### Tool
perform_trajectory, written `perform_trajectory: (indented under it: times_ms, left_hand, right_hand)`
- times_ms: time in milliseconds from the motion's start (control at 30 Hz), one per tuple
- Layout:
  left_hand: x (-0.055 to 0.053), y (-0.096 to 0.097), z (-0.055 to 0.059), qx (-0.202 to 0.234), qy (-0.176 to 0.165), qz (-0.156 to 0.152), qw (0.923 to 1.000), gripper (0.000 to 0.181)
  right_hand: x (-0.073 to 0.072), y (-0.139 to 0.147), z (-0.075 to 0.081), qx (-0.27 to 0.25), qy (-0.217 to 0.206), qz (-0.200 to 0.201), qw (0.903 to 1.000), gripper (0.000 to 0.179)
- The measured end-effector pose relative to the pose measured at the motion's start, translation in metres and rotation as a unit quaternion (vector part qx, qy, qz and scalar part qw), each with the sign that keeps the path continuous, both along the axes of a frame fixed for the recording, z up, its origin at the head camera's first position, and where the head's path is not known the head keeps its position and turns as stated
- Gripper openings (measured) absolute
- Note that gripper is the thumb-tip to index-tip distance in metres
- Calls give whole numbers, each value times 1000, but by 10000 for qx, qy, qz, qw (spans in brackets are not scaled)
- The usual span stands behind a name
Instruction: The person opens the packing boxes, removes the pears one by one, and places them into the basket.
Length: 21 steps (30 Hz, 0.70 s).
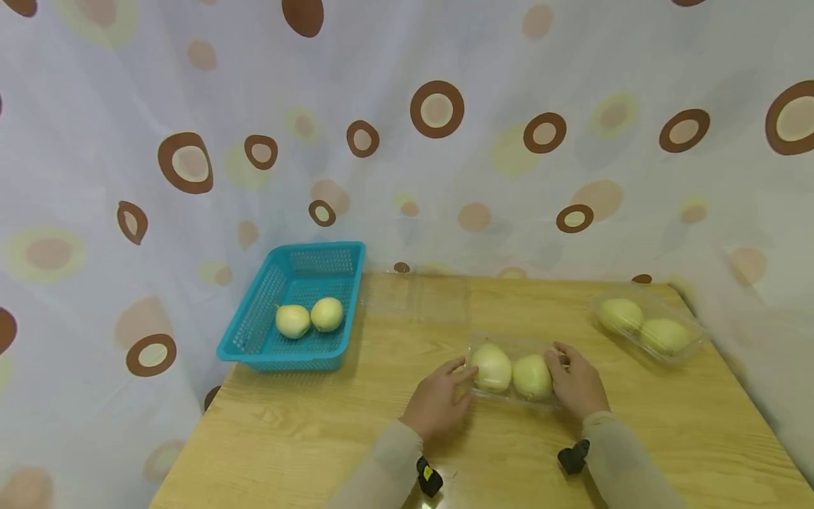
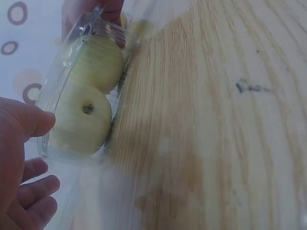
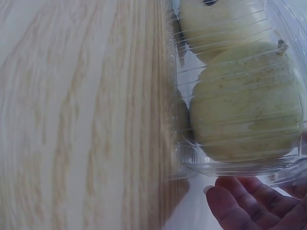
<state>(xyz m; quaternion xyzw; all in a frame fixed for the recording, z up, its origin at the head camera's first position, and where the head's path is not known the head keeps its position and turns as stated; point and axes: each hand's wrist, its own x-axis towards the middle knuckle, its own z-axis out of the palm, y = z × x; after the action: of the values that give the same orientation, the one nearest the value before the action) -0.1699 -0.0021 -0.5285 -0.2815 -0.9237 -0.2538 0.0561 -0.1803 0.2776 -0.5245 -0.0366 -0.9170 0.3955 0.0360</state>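
Observation:
A clear plastic clamshell box (image 1: 511,399) holding two pale yellow-green pears (image 1: 492,367) sits on the wooden table between both hands. At the box's left end is my left hand (image 1: 439,399). One of its digits touches the plastic side in the left wrist view, while the other fingers (image 2: 38,191) stand apart from it, loosely bent. My right hand (image 1: 577,382) grips the right end. From the right wrist view, its fingers (image 3: 244,201) lie against the end wall, partly hidden by the box. The lid lies over the pears; whether it is latched I cannot tell.
A blue plastic basket (image 1: 254,357) with two pears (image 1: 293,322) stands at the back left. Beside it lies an open clear plastic box (image 1: 416,300). Another clear box (image 1: 642,307) with two pears is at the right. A patterned curtain (image 1: 407,177) hangs behind the table (image 1: 286,438).

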Motion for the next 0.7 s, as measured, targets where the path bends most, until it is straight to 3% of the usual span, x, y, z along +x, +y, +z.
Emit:
perform_trajectory:
  times_ms: [200,467,700]
  left_hand:
    - [-3,-5,7,-93,-18,-33,9999,48]
    - [2,-14,5,-47,-162,129,9998,46]
    - [4,-25,7,110,-86,213,9997,46]
  right_hand:
    - [-4,-4,3,25,80,65,9999,68]
    - [-2,-12,4,-63,-78,303,9995,69]
    - [-3,-24,6,-14,-97,390,9992,69]
